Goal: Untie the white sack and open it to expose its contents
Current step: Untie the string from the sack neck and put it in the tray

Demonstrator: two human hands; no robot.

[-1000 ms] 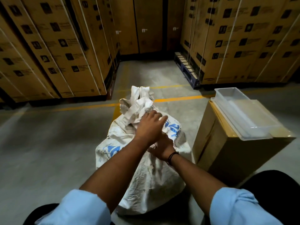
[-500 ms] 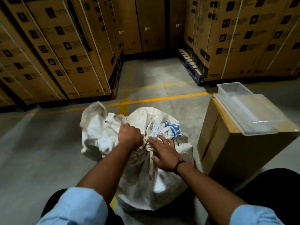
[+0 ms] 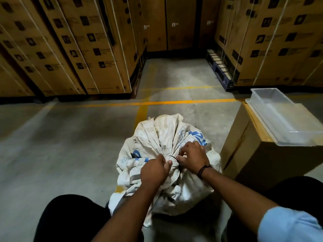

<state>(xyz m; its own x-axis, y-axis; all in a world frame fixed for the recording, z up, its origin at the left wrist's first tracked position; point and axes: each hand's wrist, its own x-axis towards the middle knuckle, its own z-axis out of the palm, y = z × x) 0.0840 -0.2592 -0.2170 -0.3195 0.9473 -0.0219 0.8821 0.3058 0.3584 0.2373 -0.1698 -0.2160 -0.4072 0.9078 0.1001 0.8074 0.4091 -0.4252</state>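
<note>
A white woven sack with blue print stands on the concrete floor between my knees. Its neck is bunched and bound with a thin dark tie. My left hand is closed around the gathered neck of the sack. My right hand pinches the dark tie right beside it, thumb and fingers on the strand. The sack's mouth is closed and its contents are hidden.
A cardboard box stands close on the right with a clear plastic tray on top. Tall stacks of strapped cartons line the left, back and right. Yellow lines cross the floor.
The loose top flap that hung left has been gathered in, and the sack now stands bunched. My left hand shifted onto the neck and my right hand went from lying flat to pinching the tie.
</note>
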